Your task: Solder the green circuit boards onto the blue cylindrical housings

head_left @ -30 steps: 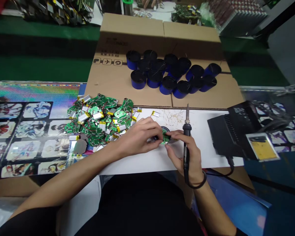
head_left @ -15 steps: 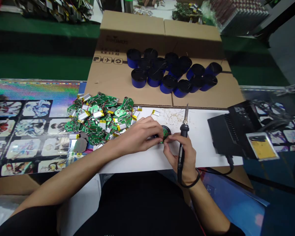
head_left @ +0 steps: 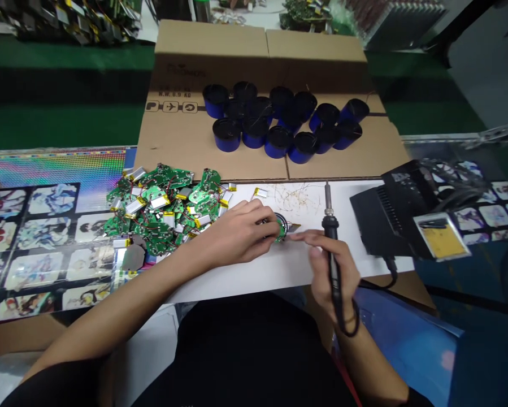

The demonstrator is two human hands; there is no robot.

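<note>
My left hand (head_left: 249, 232) is closed round a small black-rimmed round part with a green circuit board (head_left: 281, 230) in it. Its fingers hide much of the part. A battery with a yellow end (head_left: 294, 228) sticks out on the right side of the board. In my right hand (head_left: 336, 268) lies a soldering iron (head_left: 331, 232), its tip pointing away from me. The right index finger reaches out toward the board, close to its right edge; whether it touches is unclear.
A heap of green circuit boards with batteries (head_left: 164, 206) lies left. Several blue cups with black tops (head_left: 227, 135) stand on cardboard (head_left: 173, 141) behind. Wire scraps (head_left: 294, 195) and a loose battery (head_left: 260, 193) lie ahead. A black soldering station (head_left: 378, 217) with a yellow sponge (head_left: 441, 237) is right.
My right hand has drawn back to the right from the board, with the soldering iron still in it. The battery now shows beside the board. The whole view has shifted slightly.
</note>
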